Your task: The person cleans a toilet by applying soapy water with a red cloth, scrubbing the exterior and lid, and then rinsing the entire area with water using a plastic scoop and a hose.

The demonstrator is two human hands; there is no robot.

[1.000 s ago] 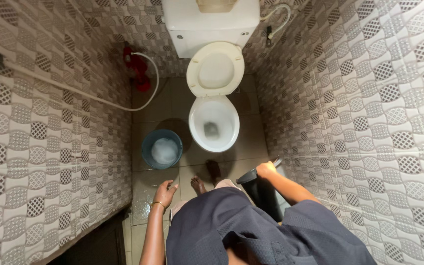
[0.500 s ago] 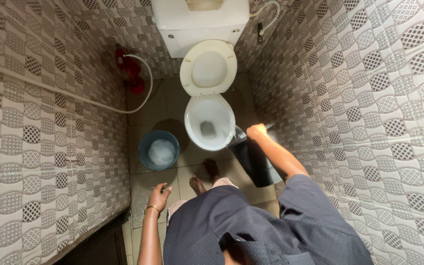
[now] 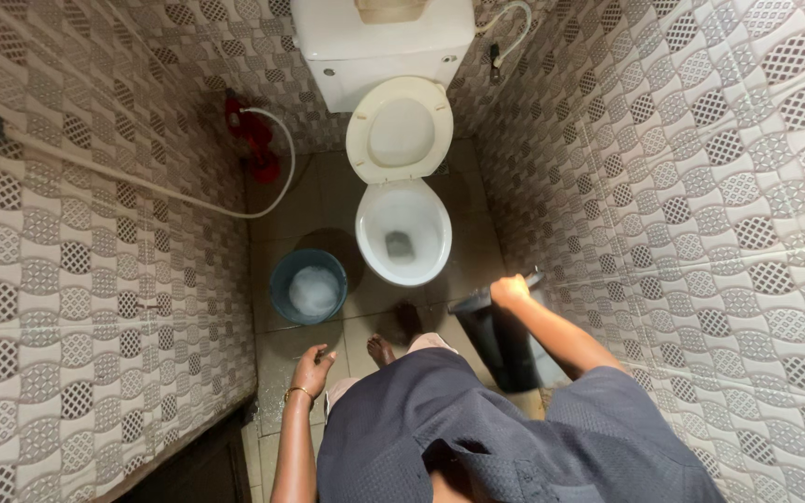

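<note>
My right hand (image 3: 509, 291) grips the rim of a black bucket (image 3: 503, 343), which hangs upright at my right side, close to the tiled wall. My left hand (image 3: 314, 368) hangs loose at my left with its fingers apart, holding nothing; a gold bangle sits on its wrist. Ahead stands a white toilet (image 3: 403, 233) with its seat and lid raised (image 3: 398, 130) against the cistern (image 3: 382, 42). My bare feet (image 3: 393, 335) stand just in front of the bowl.
A blue bucket (image 3: 306, 285) of soapy water stands on the wet floor left of the bowl. A white hose (image 3: 277, 186) runs along the left wall to a red tap (image 3: 252, 140). Patterned tiled walls close in on both sides.
Half a second ago the black bucket was tipped at the bowl's right rim. My right hand has since drawn it back and lowered it upright at my right side.
</note>
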